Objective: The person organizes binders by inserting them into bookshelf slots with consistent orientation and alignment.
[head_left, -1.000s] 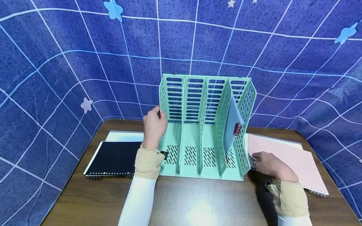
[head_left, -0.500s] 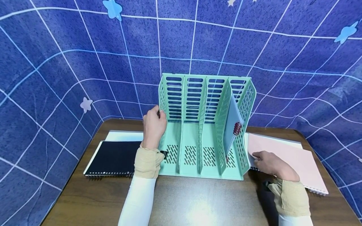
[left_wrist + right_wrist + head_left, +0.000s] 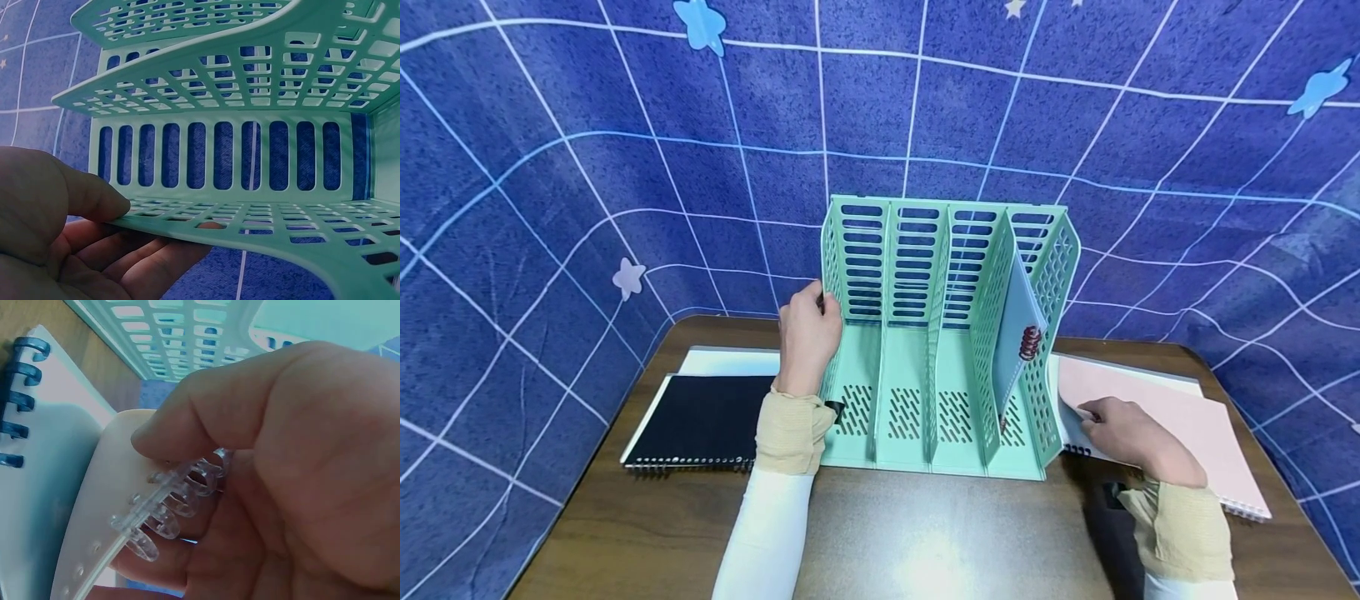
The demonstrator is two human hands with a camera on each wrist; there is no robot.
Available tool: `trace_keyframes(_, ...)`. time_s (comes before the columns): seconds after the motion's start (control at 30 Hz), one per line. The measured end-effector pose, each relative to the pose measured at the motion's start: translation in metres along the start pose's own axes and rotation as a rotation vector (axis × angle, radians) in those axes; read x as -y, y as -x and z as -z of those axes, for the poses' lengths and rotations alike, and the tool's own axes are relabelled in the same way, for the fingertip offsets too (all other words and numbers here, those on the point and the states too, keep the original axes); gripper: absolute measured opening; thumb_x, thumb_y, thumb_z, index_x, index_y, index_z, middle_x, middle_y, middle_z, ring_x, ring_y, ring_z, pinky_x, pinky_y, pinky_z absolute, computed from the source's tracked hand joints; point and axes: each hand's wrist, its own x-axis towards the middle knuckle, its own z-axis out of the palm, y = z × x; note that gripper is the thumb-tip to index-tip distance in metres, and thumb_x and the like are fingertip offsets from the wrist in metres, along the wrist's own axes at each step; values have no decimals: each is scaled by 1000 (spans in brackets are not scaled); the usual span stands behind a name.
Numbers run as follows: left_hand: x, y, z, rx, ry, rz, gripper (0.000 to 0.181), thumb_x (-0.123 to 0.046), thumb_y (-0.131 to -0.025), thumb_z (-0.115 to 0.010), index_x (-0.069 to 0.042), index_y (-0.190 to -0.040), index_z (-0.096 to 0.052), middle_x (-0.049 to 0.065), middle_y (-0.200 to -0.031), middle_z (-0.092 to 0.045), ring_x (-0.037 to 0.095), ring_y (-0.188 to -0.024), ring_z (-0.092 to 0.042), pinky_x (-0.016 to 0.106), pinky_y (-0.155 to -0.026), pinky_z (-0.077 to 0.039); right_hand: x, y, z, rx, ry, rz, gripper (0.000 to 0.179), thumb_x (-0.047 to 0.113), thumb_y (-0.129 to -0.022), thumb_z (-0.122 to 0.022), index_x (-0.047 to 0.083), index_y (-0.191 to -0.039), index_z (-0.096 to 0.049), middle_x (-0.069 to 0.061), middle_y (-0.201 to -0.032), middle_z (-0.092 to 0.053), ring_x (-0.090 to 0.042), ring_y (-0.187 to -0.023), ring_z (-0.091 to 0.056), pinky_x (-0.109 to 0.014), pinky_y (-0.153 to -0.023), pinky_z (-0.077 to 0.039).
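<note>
A mint-green file organizer point(image 3: 906, 358) with several upright slots stands at the middle of the table. My left hand point(image 3: 808, 337) grips its left side wall, thumb on the inner side and fingers outside in the left wrist view. In the rightmost slot leans a light blue notebook point(image 3: 1017, 325) with a dark red coil. To the right of the organizer, my right hand point(image 3: 1127, 433) pinches a pink notebook point(image 3: 1180, 417) at its clear ring binding point(image 3: 165, 503), and its left corner bends up. Under it lies a white notebook point(image 3: 59, 425) with dark rings.
Left of the organizer, a black notebook point(image 3: 700, 417) lies over a white and pale blue one point(image 3: 730, 361). The brown wooden table point(image 3: 880, 525) extends in front. Behind hangs a blue cloth point(image 3: 760, 108) with grid lines and stars.
My right hand has shifted slightly right, and the pink notebook's near-left corner has lifted, baring more of the notebook beneath. My left hand and the organizer have not moved.
</note>
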Motion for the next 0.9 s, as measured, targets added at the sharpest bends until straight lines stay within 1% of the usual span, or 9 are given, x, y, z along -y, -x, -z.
trace_keyframes(0.17,-2,-1,-1,-5,-2,-12,30,-14,-104,-47,-11,-74,-48,5,-59,-47,27,-51,-44,39,-51,-34,-2,7,6,-55,18,18,37,10,-97,-54,-7,-126,-68,-26,-117,-70,-30,-93,-64,-51,-84,-52)
trace_keyframes(0.23,-3,-1,-1,-6,4,-14,30,-13,-104,-48,-11,-73,-48,5,-59,-46,26,-50,-43,39,-50,-34,-2,9,8,-76,24,20,37,10,-97,-54,-8,-126,-68,-26,-117,-70,-30,-92,-64,-50,-83,-51)
trace_keyframes(0.3,-3,-1,-1,-1,10,-11,30,-12,-104,-49,-11,-73,-47,5,-59,-45,26,-48,-42,38,-50,-34,-3,12,10,-96,25,22,36,10,-97,-54,-9,-125,-68,-25,-111,-71,-28,-87,-62,-46,-78,-50)
trace_keyframes(0.37,-2,-1,-1,1,9,-4,30,-12,-104,-49,-12,-74,-47,5,-59,-46,26,-48,-42,38,-50,-35,-3,15,12,-120,21,22,35,10,-97,-54,-8,-122,-69,-20,-101,-71,-26,-81,-58,-42,-73,-48)
trace_keyframes(0.5,-1,-1,-2,4,10,3,31,-13,-104,-48,-12,-74,-48,6,-59,-47,26,-48,-43,38,-50,-35,-4,21,17,-155,11,17,33,10,-97,-53,-6,-120,-69,-13,-91,-69,-23,-74,-54,-37,-67,-43)
trace_keyframes(0.6,-1,0,-1,0,10,0,30,-14,-104,-48,-12,-74,-49,6,-59,-48,26,-48,-44,38,-50,-36,-2,25,21,-181,14,14,35,10,-97,-52,-6,-122,-69,-12,-89,-69,-23,-71,-53,-36,-64,-41)
trace_keyframes(0.77,0,0,0,7,14,12,31,-15,-105,-48,-12,-74,-47,6,-59,-47,26,-48,-43,38,-50,-35,1,31,26,-246,13,13,39,10,-96,-49,-8,-127,-66,-7,-71,-58,-21,-62,-48,-35,-56,-38)
trace_keyframes(0.83,0,0,0,10,15,15,31,-15,-105,-47,-12,-74,-46,6,-58,-47,26,-47,-43,38,-50,-35,2,35,28,-276,14,12,40,10,-96,-49,-7,-127,-66,-4,-66,-53,-20,-59,-46,-35,-54,-35)
trace_keyframes(0.9,0,0,-1,7,12,14,31,-15,-105,-48,-12,-74,-46,5,-58,-47,26,-47,-43,38,-50,-35,3,38,31,-314,24,11,38,11,-95,-50,-5,-124,-68,-4,-66,-53,-20,-59,-46,-35,-52,-34)
